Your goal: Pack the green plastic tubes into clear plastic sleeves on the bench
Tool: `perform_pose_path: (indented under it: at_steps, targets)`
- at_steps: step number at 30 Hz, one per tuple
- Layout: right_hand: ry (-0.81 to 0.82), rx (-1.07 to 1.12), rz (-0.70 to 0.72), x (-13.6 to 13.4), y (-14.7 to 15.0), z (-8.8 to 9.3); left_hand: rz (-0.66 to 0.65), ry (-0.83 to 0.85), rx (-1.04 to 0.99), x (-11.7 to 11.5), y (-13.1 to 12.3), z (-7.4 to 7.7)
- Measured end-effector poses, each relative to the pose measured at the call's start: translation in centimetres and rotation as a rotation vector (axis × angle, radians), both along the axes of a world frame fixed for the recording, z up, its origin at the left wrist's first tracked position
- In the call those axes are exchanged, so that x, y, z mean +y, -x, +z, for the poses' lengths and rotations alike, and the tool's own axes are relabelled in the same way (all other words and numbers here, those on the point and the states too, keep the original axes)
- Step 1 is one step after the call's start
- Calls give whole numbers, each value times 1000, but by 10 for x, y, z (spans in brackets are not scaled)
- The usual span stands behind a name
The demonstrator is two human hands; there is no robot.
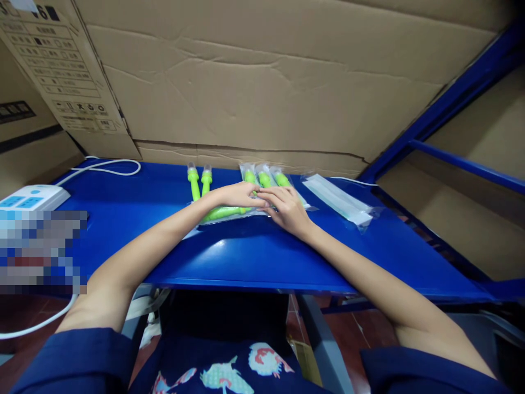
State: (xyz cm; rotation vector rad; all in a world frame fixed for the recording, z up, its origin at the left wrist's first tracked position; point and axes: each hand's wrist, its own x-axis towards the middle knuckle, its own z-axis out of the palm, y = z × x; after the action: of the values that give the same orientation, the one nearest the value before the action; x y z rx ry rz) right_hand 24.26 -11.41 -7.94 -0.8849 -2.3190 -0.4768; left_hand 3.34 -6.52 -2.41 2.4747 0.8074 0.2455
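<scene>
My left hand (235,195) and my right hand (287,209) meet in the middle of the blue table (254,257). Both lie with fingers closed on a clear bag holding a green tool (221,214) that lies sideways on the table. Behind my hands stand two loose green tools (199,181) with clear caps. To their right lie three green tools in clear bags (264,176), partly hidden by my right hand.
A stack of empty clear bags (338,200) lies at the right of the table. A white power strip (30,197) with its cable (109,166) sits at the left edge. Cardboard boxes (262,82) wall the back. A blue metal frame (459,158) rises at right.
</scene>
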Motion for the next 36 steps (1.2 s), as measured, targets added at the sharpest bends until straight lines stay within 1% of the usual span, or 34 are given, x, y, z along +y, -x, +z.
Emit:
perform_pose_path:
  at_steps: [2,7,11,16,19,23,26,29,32,36]
  targets:
    - [2,-12,-18,-1,1,1,10,-4,13,0,-1,0]
    - [-71,-13,-45,-3,5,1,18,-9,66,-4,-4,2]
    - [-52,-7,-81,-5,5,2,24,23,86,-6,-3,5]
    - [-69,21,-114,-5,-1,5,89,27,156,2,10,14]
    - [-49,57,-147,-2,-8,7,123,14,146,9,20,22]
    - [-10,89,-189,0,-13,9,113,1,167,12,26,30]
    - [-2,103,-182,1,-14,9,77,-10,195,11,27,32]
    - [18,109,-133,4,-15,8,19,-9,222,12,28,32]
    - [20,110,-100,9,-17,6,44,-12,207,14,31,31]
    - [49,87,-140,11,-18,5,92,3,168,19,36,33]
